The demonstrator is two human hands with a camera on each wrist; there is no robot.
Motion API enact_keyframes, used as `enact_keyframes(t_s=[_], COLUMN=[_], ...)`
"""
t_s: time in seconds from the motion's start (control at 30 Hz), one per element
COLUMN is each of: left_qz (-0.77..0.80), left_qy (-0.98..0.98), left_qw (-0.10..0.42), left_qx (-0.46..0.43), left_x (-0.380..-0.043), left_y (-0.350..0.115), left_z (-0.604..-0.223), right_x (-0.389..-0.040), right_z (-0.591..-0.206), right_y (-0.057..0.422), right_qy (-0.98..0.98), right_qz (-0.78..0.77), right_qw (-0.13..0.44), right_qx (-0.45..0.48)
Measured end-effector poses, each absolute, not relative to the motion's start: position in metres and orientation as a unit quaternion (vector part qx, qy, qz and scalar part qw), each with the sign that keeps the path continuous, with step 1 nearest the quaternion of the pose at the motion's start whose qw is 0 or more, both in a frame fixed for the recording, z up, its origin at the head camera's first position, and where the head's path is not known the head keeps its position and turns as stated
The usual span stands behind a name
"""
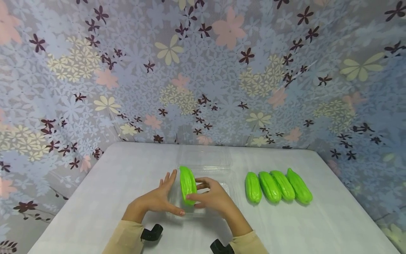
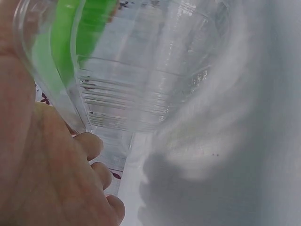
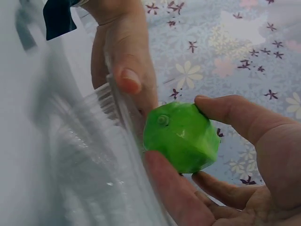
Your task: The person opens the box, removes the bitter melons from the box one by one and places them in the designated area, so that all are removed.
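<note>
A bright green, ridged toy cucumber [image 1: 188,185] stands out over a clear plastic clamshell container [image 1: 172,215]. My right hand [image 1: 210,195] pinches the cucumber between thumb and fingers. Its blunt end faces the camera in the right wrist view, just beside the container's rim. Along the container's left side rests my left hand [image 1: 157,199], its fingers stretched out and its thumb reaching along the front. Through the clear wall, the left wrist view shows the green cucumber [image 2: 87,33] above the container's ribbed side [image 2: 127,103].
Several more green cucumbers [image 1: 272,187] lie in a row on the white-covered table [image 1: 330,218], right of the container. The container's clear lid [image 1: 204,155] is folded back toward the floral wall covering [image 1: 203,70] behind the table.
</note>
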State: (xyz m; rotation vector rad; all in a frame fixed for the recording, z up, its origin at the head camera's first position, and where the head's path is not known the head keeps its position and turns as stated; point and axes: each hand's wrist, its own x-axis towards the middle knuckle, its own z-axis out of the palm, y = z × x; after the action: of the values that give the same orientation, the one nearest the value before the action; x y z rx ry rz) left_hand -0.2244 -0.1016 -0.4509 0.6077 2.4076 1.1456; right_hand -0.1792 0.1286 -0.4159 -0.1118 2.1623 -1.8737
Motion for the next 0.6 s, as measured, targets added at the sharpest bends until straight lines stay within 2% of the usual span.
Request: enact_keyframes(t_s=[0.6], left_qz=[0.411], left_qy=[0.862], left_qw=[0.201], left_qx=[0.22], left_x=[-0.225], left_y=[-0.104], left_z=[-0.45], right_x=[-0.164], right_z=[-0.398], right_y=[0.18], right_qy=[0.746], right_qz=[-0.655], right_qw=[0.12], right_qx=[-0.011])
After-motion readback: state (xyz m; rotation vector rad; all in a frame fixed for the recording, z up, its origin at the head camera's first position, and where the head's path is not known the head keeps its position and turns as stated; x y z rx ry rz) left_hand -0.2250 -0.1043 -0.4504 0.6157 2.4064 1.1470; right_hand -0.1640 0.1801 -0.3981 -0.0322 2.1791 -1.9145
